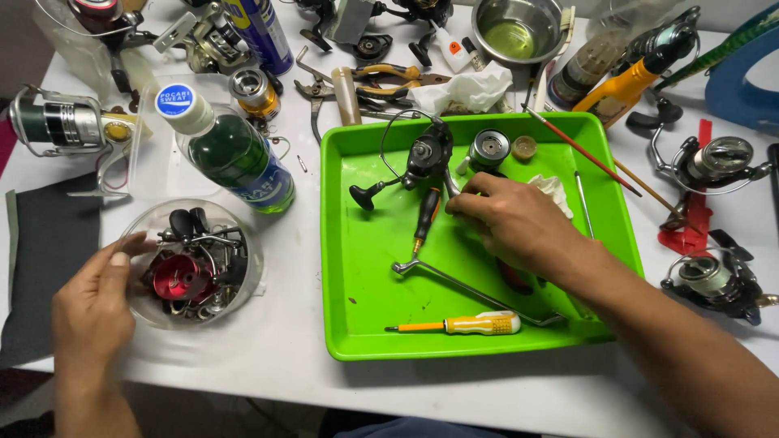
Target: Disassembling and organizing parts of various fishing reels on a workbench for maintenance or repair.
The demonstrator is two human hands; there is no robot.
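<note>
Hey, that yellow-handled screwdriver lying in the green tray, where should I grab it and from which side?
Grip the screwdriver by its thick yellow and white handle, coming straight down from above. It lies flat near the front wall of the green tray, thin orange shaft pointing left, so the right hand is nearer the handle end.

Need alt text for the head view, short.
A right hand rests in a green tray beside a black fishing reel, while the left hand touches a clear bowl of reel parts. A yellow-handled screwdriver lies in the tray.
</note>
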